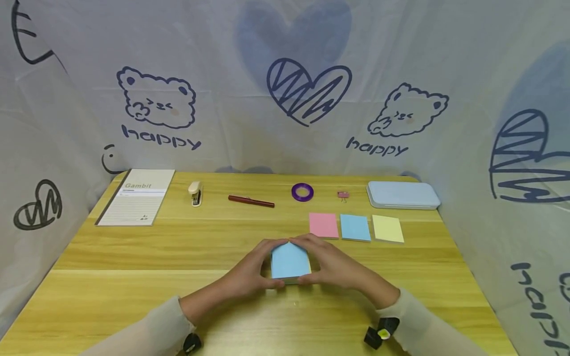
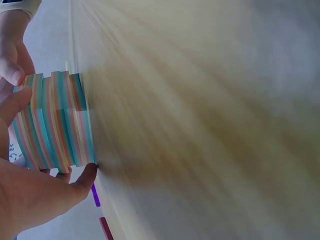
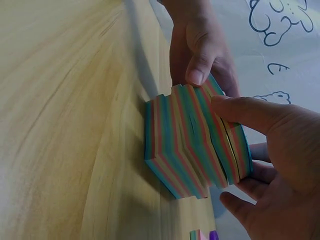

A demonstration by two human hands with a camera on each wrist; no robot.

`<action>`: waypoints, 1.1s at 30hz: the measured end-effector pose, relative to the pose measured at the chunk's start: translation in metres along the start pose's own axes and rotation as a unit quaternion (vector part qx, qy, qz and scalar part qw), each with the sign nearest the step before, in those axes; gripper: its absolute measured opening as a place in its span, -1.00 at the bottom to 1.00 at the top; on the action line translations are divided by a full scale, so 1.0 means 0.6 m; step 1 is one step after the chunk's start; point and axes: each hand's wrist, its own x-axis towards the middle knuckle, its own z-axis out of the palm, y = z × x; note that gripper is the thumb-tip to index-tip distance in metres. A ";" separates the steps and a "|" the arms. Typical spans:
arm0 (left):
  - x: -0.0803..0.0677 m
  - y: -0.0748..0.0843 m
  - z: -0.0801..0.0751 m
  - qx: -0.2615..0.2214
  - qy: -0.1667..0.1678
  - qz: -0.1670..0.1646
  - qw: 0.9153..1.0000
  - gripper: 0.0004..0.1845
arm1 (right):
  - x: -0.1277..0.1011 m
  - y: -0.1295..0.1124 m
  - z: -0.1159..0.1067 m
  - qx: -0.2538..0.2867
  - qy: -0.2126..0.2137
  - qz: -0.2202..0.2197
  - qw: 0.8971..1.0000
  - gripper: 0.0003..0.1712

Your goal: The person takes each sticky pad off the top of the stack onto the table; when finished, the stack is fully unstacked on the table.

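Head view: 1 note stack (image 1: 290,260); tape roll (image 1: 295,197) at its 12 o'clock, blue pad (image 1: 355,228) at 2 o'clock. Left hand (image 1: 256,269) and right hand (image 1: 329,264): half-closed, fingers and thumbs gripping it. Layers uneven; gentle, equal side pressure likely keeps them together.

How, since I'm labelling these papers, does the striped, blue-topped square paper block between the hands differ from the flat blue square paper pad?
The striped, blue-topped square paper block is tall, with uneven layers; the flat blue square paper pad is much thinner. The left hand and right hand hold the block; the pad lies untouched. Both show blue tops.
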 end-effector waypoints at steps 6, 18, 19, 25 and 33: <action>0.002 -0.001 0.000 0.003 -0.001 -0.002 1.000 -0.01 | -0.013 0.005 -0.013 -0.023 0.014 0.006 1.000 0.05; 0.001 0.000 0.001 0.009 0.007 -0.007 1.000 -0.03 | -0.068 0.061 -0.049 -0.009 0.064 0.052 0.997 0.00; 0.001 0.001 0.001 0.009 0.006 -0.007 1.000 -0.04 | -0.072 0.068 -0.050 -0.011 0.068 0.055 0.996 0.00; 0.001 0.001 0.001 0.012 0.009 -0.009 1.000 -0.04 | -0.080 0.108 -0.045 -0.008 0.076 0.065 0.995 -0.03; 0.003 0.000 0.002 0.010 0.008 -0.004 1.000 -0.04 | -0.079 0.135 -0.016 -0.001 0.050 0.068 0.996 -0.02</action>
